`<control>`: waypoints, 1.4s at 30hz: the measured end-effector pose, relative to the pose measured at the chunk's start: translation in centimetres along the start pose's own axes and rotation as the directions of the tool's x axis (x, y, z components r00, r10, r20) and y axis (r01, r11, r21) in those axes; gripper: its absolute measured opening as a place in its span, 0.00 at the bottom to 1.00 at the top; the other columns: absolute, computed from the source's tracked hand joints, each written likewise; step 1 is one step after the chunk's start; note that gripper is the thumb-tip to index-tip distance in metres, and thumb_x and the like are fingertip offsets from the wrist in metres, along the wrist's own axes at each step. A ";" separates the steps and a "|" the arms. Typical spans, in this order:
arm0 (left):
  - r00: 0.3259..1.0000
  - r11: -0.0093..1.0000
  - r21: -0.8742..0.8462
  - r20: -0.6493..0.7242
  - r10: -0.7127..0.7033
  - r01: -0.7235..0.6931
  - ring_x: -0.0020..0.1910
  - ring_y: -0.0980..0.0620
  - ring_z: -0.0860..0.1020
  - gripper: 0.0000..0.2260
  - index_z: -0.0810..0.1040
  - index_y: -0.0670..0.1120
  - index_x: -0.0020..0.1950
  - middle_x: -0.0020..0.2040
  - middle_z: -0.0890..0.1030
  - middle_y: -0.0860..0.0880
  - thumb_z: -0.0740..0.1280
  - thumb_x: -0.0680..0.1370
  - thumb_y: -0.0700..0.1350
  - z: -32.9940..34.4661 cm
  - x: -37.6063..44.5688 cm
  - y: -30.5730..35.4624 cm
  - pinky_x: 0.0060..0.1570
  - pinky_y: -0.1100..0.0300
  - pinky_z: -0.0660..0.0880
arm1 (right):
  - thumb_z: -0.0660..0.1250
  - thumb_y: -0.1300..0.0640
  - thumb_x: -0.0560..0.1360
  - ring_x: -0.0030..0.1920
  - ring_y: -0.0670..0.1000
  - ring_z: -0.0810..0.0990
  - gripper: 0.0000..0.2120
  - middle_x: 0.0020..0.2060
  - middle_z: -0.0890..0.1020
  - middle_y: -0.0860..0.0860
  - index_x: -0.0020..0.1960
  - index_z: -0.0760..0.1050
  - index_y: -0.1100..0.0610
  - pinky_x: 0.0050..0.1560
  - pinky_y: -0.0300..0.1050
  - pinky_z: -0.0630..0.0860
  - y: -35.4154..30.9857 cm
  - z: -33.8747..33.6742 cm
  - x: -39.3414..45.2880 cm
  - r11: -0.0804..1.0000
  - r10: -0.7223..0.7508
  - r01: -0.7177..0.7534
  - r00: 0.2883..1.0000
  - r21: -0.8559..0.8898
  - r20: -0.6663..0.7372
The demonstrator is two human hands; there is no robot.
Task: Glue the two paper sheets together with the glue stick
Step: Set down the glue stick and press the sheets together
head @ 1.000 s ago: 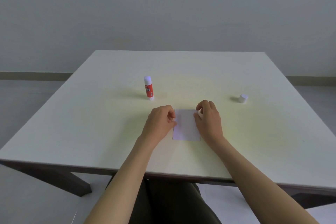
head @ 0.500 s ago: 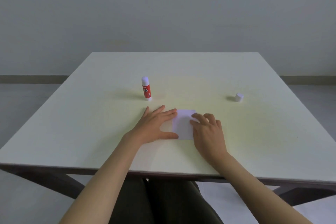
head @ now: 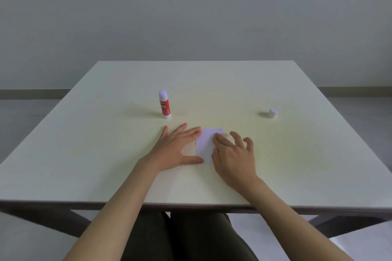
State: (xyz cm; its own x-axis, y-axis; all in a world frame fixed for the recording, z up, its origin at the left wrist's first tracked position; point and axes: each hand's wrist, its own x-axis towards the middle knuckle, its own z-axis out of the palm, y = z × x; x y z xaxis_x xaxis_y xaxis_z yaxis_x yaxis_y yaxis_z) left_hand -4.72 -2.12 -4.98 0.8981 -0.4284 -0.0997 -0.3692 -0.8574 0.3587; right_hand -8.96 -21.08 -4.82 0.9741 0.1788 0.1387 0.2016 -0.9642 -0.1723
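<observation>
Both hands have changed from pinching the far corners of the small white paper rectangle (head: 205, 144) to lying flat: the left hand (head: 177, 150) spread at its left edge, the right hand (head: 232, 154) pressing its right half with fingers loosely apart. This indicates bond pressing; whether two sheets are stacked cannot be confirmed. The red-and-white glue stick (head: 164, 105) stands uncapped behind, with its white cap (head: 273, 112) well apart on the cream table (head: 297, 154).
</observation>
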 end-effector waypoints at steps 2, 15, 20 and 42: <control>1.000 1.000 -0.004 0.000 0.002 -0.002 0.77 0.58 0.44 0.39 0.53 0.58 0.76 0.77 0.52 0.64 0.63 0.70 0.68 0.0 0.0 0.0 0.74 0.41 0.38 | 0.50 0.53 0.79 0.73 0.54 0.60 0.19 0.70 0.71 0.41 0.67 0.70 0.51 0.69 0.56 0.52 0.3 0.3 1.1 0.999 0.027 -0.027 1.000 0.025 0.010; 1.000 1.000 -0.005 -0.007 0.007 -0.007 0.77 0.58 0.44 0.38 0.52 0.58 0.76 0.77 0.51 0.65 0.62 0.71 0.67 0.3 0.1 -0.3 0.73 0.40 0.38 | 0.59 0.54 0.71 0.68 0.61 0.72 0.18 0.56 0.83 0.45 0.56 0.81 0.55 0.68 0.67 0.60 0.1 -1.0 -3.7 0.999 -0.014 0.011 0.995 -0.037 -0.102; 1.000 1.000 -0.014 -0.003 0.007 -0.007 0.77 0.58 0.44 0.38 0.52 0.59 0.76 0.77 0.51 0.65 0.63 0.70 0.68 0.3 0.1 -0.2 0.73 0.40 0.37 | 0.51 0.53 0.77 0.76 0.55 0.54 0.21 0.68 0.73 0.43 0.68 0.70 0.53 0.74 0.60 0.40 0.4 -0.4 -0.5 1.000 0.028 -0.028 1.000 0.006 -0.006; 1.000 1.000 -0.015 -0.007 0.007 -0.007 0.77 0.58 0.43 0.40 0.51 0.57 0.77 0.77 0.52 0.63 0.62 0.70 0.69 0.3 -0.1 -0.1 0.73 0.42 0.36 | 0.53 0.56 0.72 0.70 0.58 0.69 0.19 0.44 0.85 0.43 0.44 0.83 0.55 0.71 0.65 0.46 -1.8 -1.4 -3.6 0.991 -0.130 0.126 0.985 -0.038 -0.110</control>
State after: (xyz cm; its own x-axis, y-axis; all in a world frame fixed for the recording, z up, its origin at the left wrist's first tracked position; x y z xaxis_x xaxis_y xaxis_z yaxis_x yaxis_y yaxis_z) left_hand -4.79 -2.05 -5.26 0.8971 -0.4323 -0.0912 -0.3717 -0.8500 0.3733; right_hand -13.02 -20.22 -3.63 0.9225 0.2796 0.2663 0.3186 -0.9408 -0.1159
